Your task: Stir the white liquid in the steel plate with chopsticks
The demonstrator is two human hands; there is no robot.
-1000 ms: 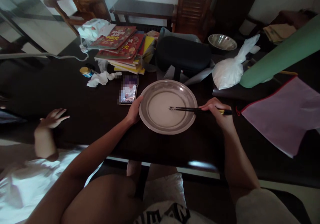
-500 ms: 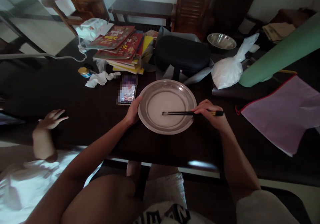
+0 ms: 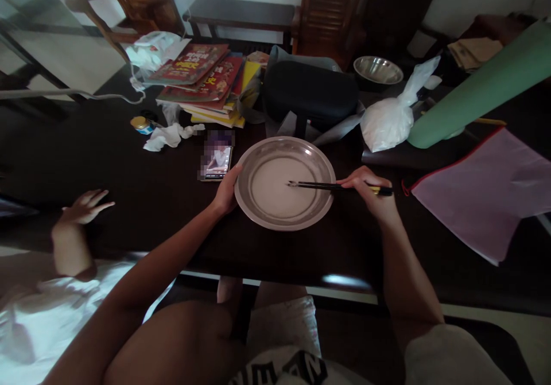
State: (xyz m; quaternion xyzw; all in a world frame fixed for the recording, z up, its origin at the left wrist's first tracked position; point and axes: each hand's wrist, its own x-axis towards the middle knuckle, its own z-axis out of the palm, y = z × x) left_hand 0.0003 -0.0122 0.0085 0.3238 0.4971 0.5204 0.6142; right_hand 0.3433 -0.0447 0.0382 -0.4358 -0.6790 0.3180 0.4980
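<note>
A round metal basin (image 3: 247,213) stands near the table's front edge, with a whitish layer (image 3: 275,187) across its bottom; whether that is liquid or powder I cannot tell. On its left rim my left hand (image 3: 226,191) is closed, thumb uppermost. My right hand (image 3: 368,187), at the right of the basin, grips a pair of dark chopsticks (image 3: 318,186) by their thick ends. The chopstick tips reach over the rim to the white stuff near the basin's middle.
A lit phone (image 3: 218,158) lies left of the basin. Behind are stacked books (image 3: 196,75), a black case (image 3: 310,92), a tied bag of white powder (image 3: 385,122) and a second metal bowl (image 3: 379,69). A green roll (image 3: 482,86) and purple pouch (image 3: 477,195) lie right. Another person's hand (image 3: 88,207) rests left.
My right hand has drawn the chopsticks a little to the right, and their tips sit slightly higher in the basin. My left hand keeps its hold on the rim.
</note>
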